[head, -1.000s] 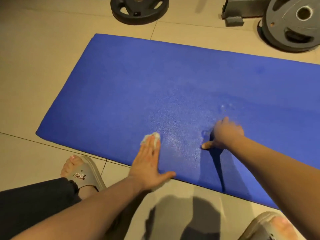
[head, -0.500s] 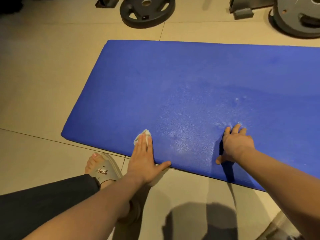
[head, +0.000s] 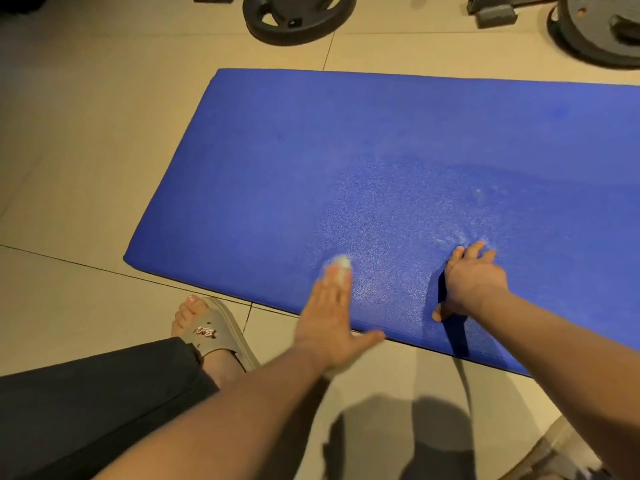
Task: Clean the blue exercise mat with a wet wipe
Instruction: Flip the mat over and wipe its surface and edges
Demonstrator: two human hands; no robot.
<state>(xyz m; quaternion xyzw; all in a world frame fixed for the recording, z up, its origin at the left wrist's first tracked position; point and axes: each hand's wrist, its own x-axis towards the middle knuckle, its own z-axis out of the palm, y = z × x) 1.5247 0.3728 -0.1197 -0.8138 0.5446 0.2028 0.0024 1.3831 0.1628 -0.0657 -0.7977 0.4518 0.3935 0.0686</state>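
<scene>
The blue exercise mat (head: 363, 140) lies flat on the tiled floor, running off the right edge of the view. My left hand (head: 329, 313) lies flat near the mat's front edge, straight fingers pressing a small white wet wipe (head: 341, 266) against the surface; only the wipe's tip shows past my fingertips. My right hand (head: 471, 282) rests on the mat to the right, fingers spread and pressing down, thumb near the front edge. The mat surface between and beyond my hands glistens.
A black weight plate (head: 298, 15) lies on the floor behind the mat, and a larger grey plate (head: 599, 29) and a dark block (head: 495, 13) sit at the back right. My left foot in a grey slipper (head: 214, 334) stands just before the mat's front edge.
The view has shifted, so the mat sits further right in frame. My left hand slid the wipe along the front edge, left and then back right. My right hand stays planted.
</scene>
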